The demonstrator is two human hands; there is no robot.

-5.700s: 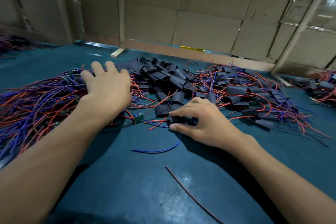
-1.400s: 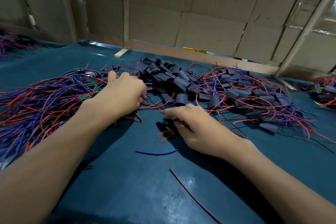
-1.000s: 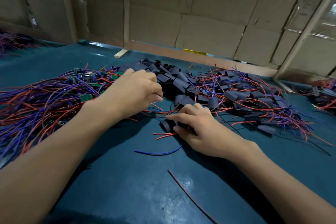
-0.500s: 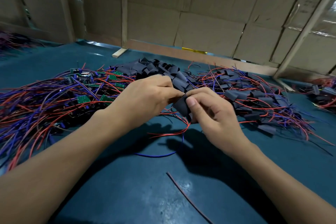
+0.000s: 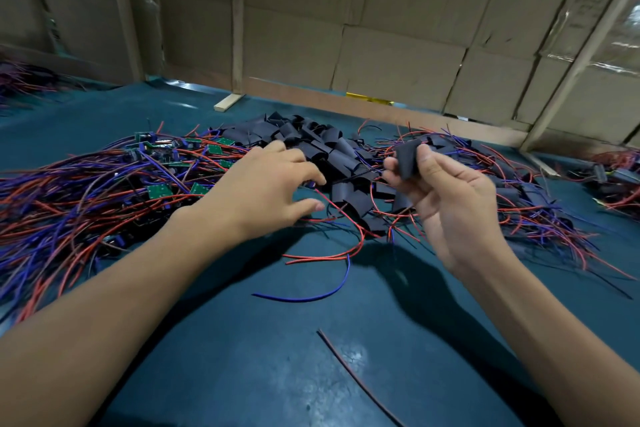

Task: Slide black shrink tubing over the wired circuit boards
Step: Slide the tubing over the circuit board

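Note:
My right hand (image 5: 450,204) is raised above the table and pinches a black shrink tube piece (image 5: 407,159) between thumb and fingers; red and blue wires hang from it toward the table. My left hand (image 5: 263,191) hovers with fingers spread just left of the pile of black tubing pieces (image 5: 311,146), holding nothing. Small green circuit boards with red and blue wires (image 5: 159,191) lie in a big tangle at the left.
The teal table top (image 5: 277,357) carries a loose blue wire (image 5: 304,295) and a thin brown wire (image 5: 356,378) near me. Sleeved boards with wires (image 5: 540,204) are heaped at the right. Cardboard walls (image 5: 381,45) and a wood block (image 5: 227,102) stand behind.
My hands were together on one tube piece; they have parted. My right hand lifted right with the tube and its wires, and my left hand let go and opened.

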